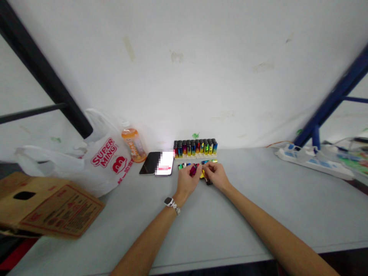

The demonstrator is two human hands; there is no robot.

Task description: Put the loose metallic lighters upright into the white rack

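Observation:
Near the middle of the table, my left hand (186, 180) is closed around a shiny magenta piece (193, 170) that looks like a lighter. My right hand (216, 175) is beside it, thumb and fingers pinched together; what they hold is too small to make out. Several more metallic pieces, one with a yellow body (202, 174) and a black end, lie under and between the hands, partly hidden. Just behind, upright lighters (195, 147) with black tops and rainbow-coloured bodies stand in tight rows in a pale holder (198, 156).
A tablet or phone (148, 164) with a partly lit screen lies left of the holder. Farther left are an orange drink bottle (133, 143), a white plastic bag (99, 168) and a cardboard box (63, 209). White power strips (313, 163) with cables lie at right by a blue post (333, 96).

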